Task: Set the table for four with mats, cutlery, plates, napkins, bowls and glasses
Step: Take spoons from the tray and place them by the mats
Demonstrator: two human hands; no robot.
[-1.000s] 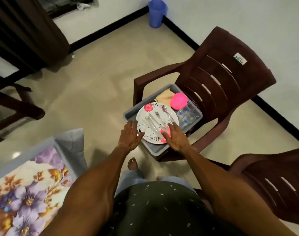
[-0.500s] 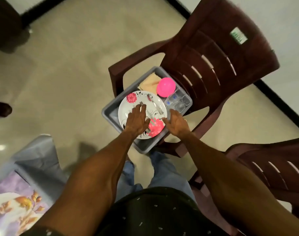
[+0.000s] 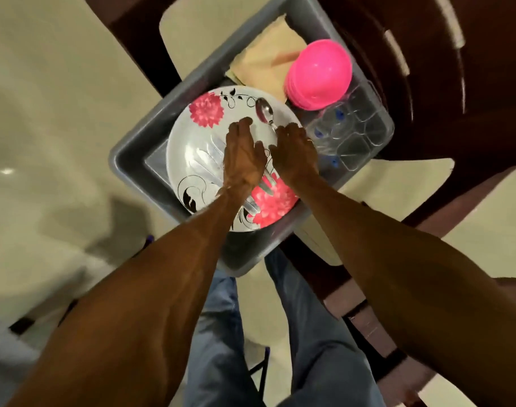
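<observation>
Left hand (image 3: 243,155) lies flat, fingers straight, on the cutlery (image 3: 205,161) heaped on the floral plate (image 3: 192,136); right hand (image 3: 294,154) sits just beside it over a spoon (image 3: 265,110), fingers bent downward, contact not discernible. The cutlery's long axes run diagonally across the plate, directly under the left palm, the nearer hand. The plate rests in a grey tub (image 3: 133,151) on a brown chair (image 3: 427,39), beside pink bowls (image 3: 319,74) and clear glasses (image 3: 353,133).

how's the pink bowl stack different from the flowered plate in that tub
The pink bowl stack is plain bright pink and domed, mouth down; the flowered plate is white with pink flowers and black scrolls, flat and face up. The plate is wider and carries cutlery, with the left hand and right hand over it; the bowls carry nothing and are untouched. Both sit in the grey tub.
</observation>
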